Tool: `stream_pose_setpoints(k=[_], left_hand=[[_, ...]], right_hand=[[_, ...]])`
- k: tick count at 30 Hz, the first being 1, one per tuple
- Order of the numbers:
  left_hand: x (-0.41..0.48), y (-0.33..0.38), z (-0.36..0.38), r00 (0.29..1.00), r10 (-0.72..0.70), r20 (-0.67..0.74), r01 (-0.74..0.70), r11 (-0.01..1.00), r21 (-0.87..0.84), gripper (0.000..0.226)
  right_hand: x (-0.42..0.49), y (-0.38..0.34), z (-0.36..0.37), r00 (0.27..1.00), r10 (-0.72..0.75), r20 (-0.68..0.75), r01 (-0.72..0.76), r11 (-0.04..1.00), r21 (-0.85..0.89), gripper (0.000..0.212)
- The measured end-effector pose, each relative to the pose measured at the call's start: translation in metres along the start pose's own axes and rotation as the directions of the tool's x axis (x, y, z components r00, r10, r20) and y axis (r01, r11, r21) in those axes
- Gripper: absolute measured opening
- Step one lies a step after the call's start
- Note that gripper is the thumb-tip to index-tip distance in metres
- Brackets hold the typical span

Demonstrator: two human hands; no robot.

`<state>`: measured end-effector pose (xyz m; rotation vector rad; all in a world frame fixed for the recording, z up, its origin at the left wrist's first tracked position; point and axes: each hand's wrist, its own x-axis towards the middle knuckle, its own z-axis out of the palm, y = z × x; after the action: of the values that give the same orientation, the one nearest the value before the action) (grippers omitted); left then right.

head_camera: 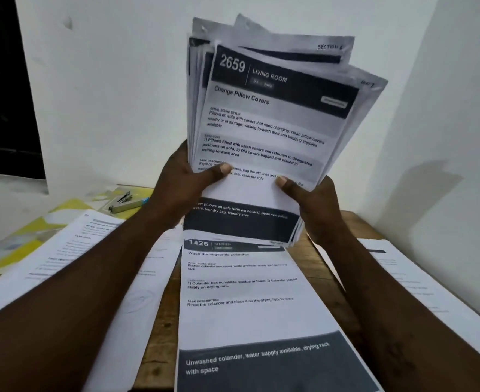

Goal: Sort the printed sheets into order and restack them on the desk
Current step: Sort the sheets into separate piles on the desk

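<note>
From the head camera, the person holds a fanned stack of printed sheets [264, 125] upright above the desk [159, 323], in front of a white wall [105, 94]. The left hand [182, 179] grips the stack's lower left edge, thumb pressed across the front page; the right hand [315, 202] grips the lower right edge, its thumb also on the front. The top page reads "2659 Living Room, Change Pillow Covers".

Directly below the stack, a single sheet [244, 295] headed "1426 Kitchen" lies flat on the wooden desk. More printed pages [72, 250] spread under the left forearm, and another pile [403, 275] lies to the right. A stapler [122, 202] rests on a yellow folder [32, 233] at the far left.
</note>
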<state>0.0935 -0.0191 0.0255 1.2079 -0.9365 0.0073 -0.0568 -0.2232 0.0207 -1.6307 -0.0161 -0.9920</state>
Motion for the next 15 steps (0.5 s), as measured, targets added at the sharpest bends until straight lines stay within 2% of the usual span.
stream_pose_setpoints(k=[3,6,9,11,15], left_hand=[[0.002,0.000,-0.008,0.998,-0.065,0.020,0.067,0.994,-0.083,0.046],[-0.002,-0.003,-0.006,0.987,-0.142,0.069,0.148,0.985,-0.084,0.034],[-0.004,-0.009,-0.004,0.966,-0.230,0.117,0.243,0.964,-0.106,0.032],[-0.004,-0.013,-0.007,0.946,-0.292,0.141,0.306,0.948,-0.086,0.039],[-0.010,-0.024,-0.012,0.901,-0.394,0.180,0.385,0.919,0.085,0.068]], right_hand=[[-0.005,0.006,0.001,0.995,0.044,0.094,-0.051,0.996,0.071,0.038],[-0.008,0.013,0.002,0.991,0.070,0.111,-0.072,0.997,0.017,0.028],[-0.007,0.018,0.001,0.984,0.116,0.132,-0.119,0.993,0.011,0.026],[-0.007,0.020,-0.001,0.972,0.180,0.151,-0.187,0.982,0.033,0.030],[-0.009,0.031,-0.001,0.953,0.258,0.160,-0.261,0.965,0.003,0.035]])
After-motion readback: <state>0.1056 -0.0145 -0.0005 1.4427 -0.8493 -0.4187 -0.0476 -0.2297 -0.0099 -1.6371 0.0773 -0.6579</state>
